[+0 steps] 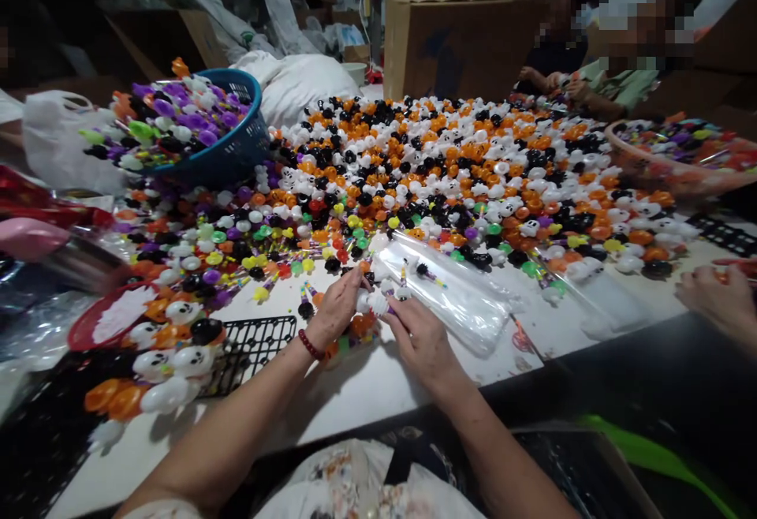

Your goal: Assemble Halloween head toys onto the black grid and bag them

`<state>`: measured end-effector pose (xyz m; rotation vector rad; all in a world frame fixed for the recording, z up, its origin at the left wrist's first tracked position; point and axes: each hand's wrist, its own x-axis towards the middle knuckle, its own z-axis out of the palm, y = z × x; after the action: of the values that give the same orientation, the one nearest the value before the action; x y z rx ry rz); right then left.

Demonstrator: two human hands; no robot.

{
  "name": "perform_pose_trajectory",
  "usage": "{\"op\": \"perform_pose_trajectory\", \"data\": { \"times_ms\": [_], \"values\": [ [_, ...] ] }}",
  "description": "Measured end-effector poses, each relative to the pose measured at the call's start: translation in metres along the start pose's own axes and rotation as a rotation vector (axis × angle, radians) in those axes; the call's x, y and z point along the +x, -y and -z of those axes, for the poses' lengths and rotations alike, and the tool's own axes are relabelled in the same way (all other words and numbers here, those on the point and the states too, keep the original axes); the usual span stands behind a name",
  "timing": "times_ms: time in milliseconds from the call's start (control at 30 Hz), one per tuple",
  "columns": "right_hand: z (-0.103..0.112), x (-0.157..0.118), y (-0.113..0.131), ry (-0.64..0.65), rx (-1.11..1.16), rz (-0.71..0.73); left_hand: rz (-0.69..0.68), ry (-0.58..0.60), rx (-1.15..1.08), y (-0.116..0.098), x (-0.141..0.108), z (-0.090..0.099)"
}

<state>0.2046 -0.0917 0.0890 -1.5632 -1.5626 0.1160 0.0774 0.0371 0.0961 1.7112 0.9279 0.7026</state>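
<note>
My left hand [338, 308], with a dark red bead bracelet at the wrist, has its fingers closed around small white and orange pieces. Beside it, my right hand [421, 339] pinches a white toy piece [378, 304] with a purple part at its lower end. The hands nearly meet above the white table [378, 381]. Just right of them lies a stack of clear plastic bags [461, 298] with a few small pieces on top. Beyond spreads a large heap of small plastic toys [449, 156] in white, orange and black. Fingertip details are small and partly hidden.
A blue basket [251, 121] of toys stands at the back left, a pink basket [656, 158] at the right. A red bowl [83, 330] of white pieces and black grid trays [257, 345] are at the left. Another person's hand [715, 298] is at the right edge.
</note>
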Motion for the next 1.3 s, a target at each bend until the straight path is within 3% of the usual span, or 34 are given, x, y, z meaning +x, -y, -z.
{"op": "perform_pose_trajectory", "data": {
  "times_ms": [200,300,500,700,800,967,1067,1167,1300],
  "values": [
    [0.006,-0.004,0.007,0.097,-0.154,0.039,-0.121,0.02,0.31,-0.001,-0.012,0.004],
    [0.01,-0.004,0.009,0.137,-0.099,0.032,-0.131,0.058,0.409,-0.001,-0.017,0.002],
    [0.001,-0.01,0.014,0.132,0.071,0.009,-0.01,0.004,0.228,0.002,-0.033,-0.016],
    [-0.02,-0.02,0.011,0.086,0.042,0.026,0.001,-0.028,0.306,0.005,-0.042,-0.021],
    [-0.016,-0.01,-0.007,0.072,0.059,-0.01,-0.017,-0.004,0.345,0.002,-0.024,-0.009],
    [-0.002,0.01,-0.037,-0.03,-0.193,-0.052,-0.02,-0.18,0.679,0.011,0.034,0.029],
    [-0.006,0.017,-0.04,-0.024,-0.324,-0.011,-0.024,-0.05,0.869,0.03,0.063,0.051],
    [-0.02,0.03,-0.034,0.045,-0.314,0.074,-0.026,0.084,0.933,0.048,0.076,0.061],
    [-0.036,0.054,-0.026,0.152,-0.317,0.112,-0.011,0.039,0.914,0.051,0.074,0.069]
  ]
}}
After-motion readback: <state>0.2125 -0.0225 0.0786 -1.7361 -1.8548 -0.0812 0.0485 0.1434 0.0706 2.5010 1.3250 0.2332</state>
